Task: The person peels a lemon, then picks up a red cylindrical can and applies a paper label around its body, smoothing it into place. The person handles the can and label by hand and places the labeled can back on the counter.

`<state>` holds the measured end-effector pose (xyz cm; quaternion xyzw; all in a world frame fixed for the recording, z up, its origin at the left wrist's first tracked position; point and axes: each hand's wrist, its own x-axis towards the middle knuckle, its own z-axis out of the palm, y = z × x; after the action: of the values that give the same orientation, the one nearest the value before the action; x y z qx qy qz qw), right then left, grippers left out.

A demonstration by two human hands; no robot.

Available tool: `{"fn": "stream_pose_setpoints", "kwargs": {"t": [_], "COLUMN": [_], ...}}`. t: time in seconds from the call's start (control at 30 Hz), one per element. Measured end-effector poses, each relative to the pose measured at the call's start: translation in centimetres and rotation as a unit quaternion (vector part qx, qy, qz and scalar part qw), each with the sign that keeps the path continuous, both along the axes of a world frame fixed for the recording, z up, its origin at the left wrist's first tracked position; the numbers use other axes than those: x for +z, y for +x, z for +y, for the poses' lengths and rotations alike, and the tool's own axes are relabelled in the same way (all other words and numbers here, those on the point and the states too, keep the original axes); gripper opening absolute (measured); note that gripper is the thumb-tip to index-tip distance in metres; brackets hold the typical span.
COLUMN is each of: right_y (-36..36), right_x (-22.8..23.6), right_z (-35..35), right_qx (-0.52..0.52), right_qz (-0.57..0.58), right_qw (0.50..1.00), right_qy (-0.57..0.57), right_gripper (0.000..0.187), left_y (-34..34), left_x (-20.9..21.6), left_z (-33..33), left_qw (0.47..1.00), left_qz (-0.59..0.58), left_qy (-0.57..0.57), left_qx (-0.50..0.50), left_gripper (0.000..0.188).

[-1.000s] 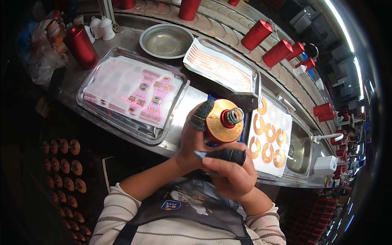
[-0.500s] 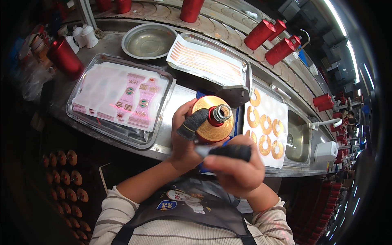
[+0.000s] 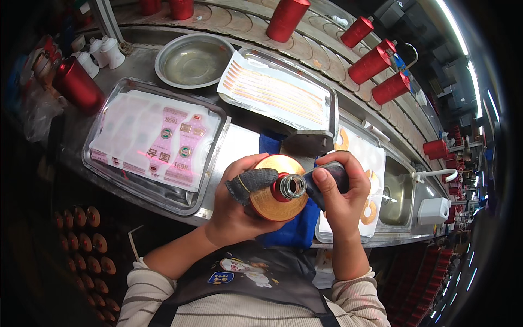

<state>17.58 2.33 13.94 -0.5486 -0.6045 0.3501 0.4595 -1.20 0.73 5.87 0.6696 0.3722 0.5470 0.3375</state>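
My left hand [image 3: 224,212] is wrapped around a red bottle [image 3: 285,187], tilted so its open threaded glass mouth faces up toward me. A round gold label [image 3: 272,209] covers the bottle's shoulder around the neck. Dark grey knitted fabric sleeves the left thumb and lies over that label. In my right hand [image 3: 347,200] is a dark-handled tool [image 3: 333,179], held against the right side of the shoulder, close to the neck. The tool's tip is hidden there. A blue cloth [image 3: 297,231] lies on the counter below the bottle.
Wet trays hold pink printed labels [image 3: 177,141], orange strips [image 3: 272,90] and gold ring labels [image 3: 369,210]. A metal basin [image 3: 194,60] stands behind, a dark block [image 3: 308,143] just beyond the bottle. Red bottles [image 3: 391,88] line the conveyor [image 3: 321,60]; a sink [image 3: 396,196] is at right.
My right hand has moved right and up from in front of the bottle to its right side, bringing the tool against the shoulder. The bottle has shifted slightly left and down.
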Motion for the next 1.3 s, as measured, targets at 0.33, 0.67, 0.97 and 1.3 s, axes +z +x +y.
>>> {"fn": "stream_pose_setpoints", "kwargs": {"t": [0.33, 0.67, 0.97, 1.3], "right_y": [-2.8, -0.4, 0.4, -2.1], "right_x": [2.9, 1.6, 0.4, -0.7], "right_z": [7.4, 7.0, 0.1, -6.0], "right_qx": [0.27, 0.083, 0.074, 0.1], "right_qz": [-0.032, -0.069, -0.146, -0.183], "right_qw": [0.961, 0.994, 0.966, 0.909], "right_qy": [-0.055, -0.028, 0.202, 0.362], "right_gripper": [0.026, 0.017, 0.02, 0.047], "left_y": [-1.4, -1.2, 1.2, 3.0], "left_x": [1.0, 0.6, -0.6, -3.2], "left_z": [1.1, 1.0, -0.3, -0.1], "left_qw": [0.995, 0.997, 0.996, 0.987], "left_qz": [-0.005, 0.029, -0.072, -0.109], "left_qy": [-0.061, 0.028, 0.051, 0.105], "left_qx": [-0.084, -0.059, -0.015, 0.056], "left_gripper": [0.098, 0.091, 0.089, 0.082]}}
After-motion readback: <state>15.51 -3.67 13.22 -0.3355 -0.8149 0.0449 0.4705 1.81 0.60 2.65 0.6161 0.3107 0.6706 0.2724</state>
